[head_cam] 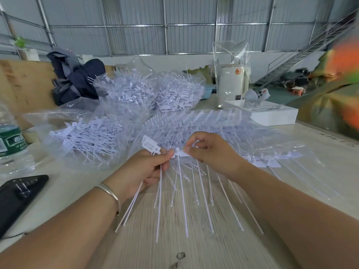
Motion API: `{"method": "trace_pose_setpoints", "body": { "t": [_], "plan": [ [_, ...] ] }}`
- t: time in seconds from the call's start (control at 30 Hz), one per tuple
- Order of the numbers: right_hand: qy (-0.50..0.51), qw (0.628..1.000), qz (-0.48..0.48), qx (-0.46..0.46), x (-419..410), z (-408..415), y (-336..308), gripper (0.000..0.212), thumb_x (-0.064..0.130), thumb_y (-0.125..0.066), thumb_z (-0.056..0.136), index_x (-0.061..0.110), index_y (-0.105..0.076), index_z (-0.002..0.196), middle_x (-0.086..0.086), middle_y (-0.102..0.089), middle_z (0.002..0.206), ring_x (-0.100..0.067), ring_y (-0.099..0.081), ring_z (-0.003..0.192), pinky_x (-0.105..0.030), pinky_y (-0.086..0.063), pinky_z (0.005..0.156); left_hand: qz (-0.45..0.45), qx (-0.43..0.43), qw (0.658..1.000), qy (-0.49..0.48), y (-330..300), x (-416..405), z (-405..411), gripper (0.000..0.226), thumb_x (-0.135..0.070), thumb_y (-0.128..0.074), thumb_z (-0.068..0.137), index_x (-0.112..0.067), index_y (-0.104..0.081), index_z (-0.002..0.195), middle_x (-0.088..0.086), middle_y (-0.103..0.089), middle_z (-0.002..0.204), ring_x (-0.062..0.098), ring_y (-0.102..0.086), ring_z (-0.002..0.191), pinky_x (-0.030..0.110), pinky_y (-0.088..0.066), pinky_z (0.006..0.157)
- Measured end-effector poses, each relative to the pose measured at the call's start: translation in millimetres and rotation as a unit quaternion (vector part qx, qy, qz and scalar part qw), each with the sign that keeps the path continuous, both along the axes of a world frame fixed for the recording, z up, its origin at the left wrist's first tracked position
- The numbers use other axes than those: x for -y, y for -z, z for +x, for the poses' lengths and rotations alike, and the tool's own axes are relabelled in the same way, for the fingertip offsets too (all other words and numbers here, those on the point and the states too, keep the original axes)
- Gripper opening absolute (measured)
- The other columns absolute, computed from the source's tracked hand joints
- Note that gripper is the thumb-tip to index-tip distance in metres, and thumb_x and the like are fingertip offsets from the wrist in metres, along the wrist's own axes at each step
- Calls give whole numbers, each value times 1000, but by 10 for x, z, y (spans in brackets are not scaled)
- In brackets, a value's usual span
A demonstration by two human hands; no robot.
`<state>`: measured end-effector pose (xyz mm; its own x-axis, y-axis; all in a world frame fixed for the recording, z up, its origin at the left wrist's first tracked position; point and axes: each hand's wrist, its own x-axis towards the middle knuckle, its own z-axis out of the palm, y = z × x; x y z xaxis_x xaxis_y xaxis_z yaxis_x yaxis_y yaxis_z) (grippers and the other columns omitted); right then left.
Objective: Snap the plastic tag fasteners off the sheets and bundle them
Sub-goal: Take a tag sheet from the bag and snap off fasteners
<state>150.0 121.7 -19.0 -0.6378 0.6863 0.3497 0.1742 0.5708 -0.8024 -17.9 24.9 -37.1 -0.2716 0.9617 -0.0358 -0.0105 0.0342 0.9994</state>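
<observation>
**Both hands on the fasteners above the wooden table**

The left hand [144, 167] has its fingers curled round a bunch of loose fasteners [161, 191], whose thin white tails hang down over the table [194, 245]; 1 flat tag head [150, 145] stands up above the fist, with faint printing too small to read. The right hand [210, 152] pinches the head end of a fastener sheet [194, 129] between thumb and forefinger, touching the left thumb tip. The sheet lies on clear plastic, its ribbed spine running away from the hands.

Left of the sheet a clear bag [83, 140] holds a pile of separated fasteners. Behind it 2 more clear bags [155, 90] are heaped full of them. A water bottle [11, 140] with a green label carries white writing that cannot be read. A black phone [19, 195] lies near the left forearm, which wears a silver bangle [110, 195]. Farther back stand a white box [272, 115], a white cylinder [231, 82] under clear wrap, and dark clothing [75, 76].
</observation>
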Motion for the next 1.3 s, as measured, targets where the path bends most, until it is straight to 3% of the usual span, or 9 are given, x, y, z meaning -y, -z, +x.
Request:
{"method": "trace_pose_setpoints", "body": {
  "t": [0.17,0.47,0.63,0.8,0.9,1.0,1.1,1.23,1.3],
  "plan": [
    [-48,993,-87,-61,3,31,-45,6,2,-66,84,5,-70,80,-7,-49,57,-11,-43,51,-18,-37,56,-15,21,999,29,-42,33,19,18,-23,-59,93,-19,-52,77,-5,-38,52,3,-18,36,14,-15,29],
    [-56,980,-167,-91,-20,42,-99,21,-10,-55,78,1,-70,70,1,-36,39,-10,-34,40,-16,-35,44,-7,-30,995,91,-151,75,43,18,-19,-57,91,-19,-51,74,-5,-28,48,3,-16,35,10,-14,32],
    [-49,986,-155,-49,-8,66,-120,17,-10,-55,77,-1,-67,69,5,-38,37,-8,-34,39,-15,-32,44,-21,-145,982,117,-213,100,28,30,-21,-57,96,-27,-60,67,-5,-29,49,7,-18,40,12,-16,37],
    [-66,989,-125,-44,-31,118,-167,24,-10,-50,77,-2,-68,64,6,-39,35,-6,-28,37,-14,-27,40,-59,-353,929,89,-165,117,-5,11,-8,-68,86,-11,-66,75,-12,-48,48,4,-41,45,14,-31,45],
    [-28,994,-89,-61,-108,161,-138,24,-7,-51,81,-3,-66,62,4,-40,40,-9,-33,41,-18,-31,48,-61,-254,964,59,-135,127,-47,21,-14,-69,87,-19,-59,70,-11,-42,45,2,-32,36,13,-24,36],
    [7,998,-21,-52,-118,146,-65,19,2,-51,84,-11,-58,73,-3,-45,53,-14,-39,52,-27,-32,59,-9,-128,990,60,-181,125,-78,35,-23,-82,74,-25,-50,59,-5,-33,50,7,-22,40,14,-18,37],
    [22,997,75,0,-83,110,-30,12,7,-52,82,5,-58,72,12,-43,47,-5,-37,48,-23,-29,54,22,-93,993,69,-180,120,-65,46,-24,-86,67,-26,-42,57,-2,-30,53,11,-22,45,17,-19,38],
    [16,989,148,10,1,77,-65,16,-1,-50,82,12,-54,74,9,-39,49,-8,-34,49,-27,-27,53,34,-57,998,-8,-168,80,-27,23,-28,-67,85,-17,-52,71,0,-52,60,9,-44,45,15,-28,36],
    [8,977,207,38,52,64,-88,15,1,-52,81,15,-55,79,7,-40,54,-15,-38,54,-31,-31,55,34,-47,998,-11,-169,77,-19,22,-30,-57,94,-17,-51,79,-4,-49,57,7,-38,39,13,-26,35]
  ]
}}
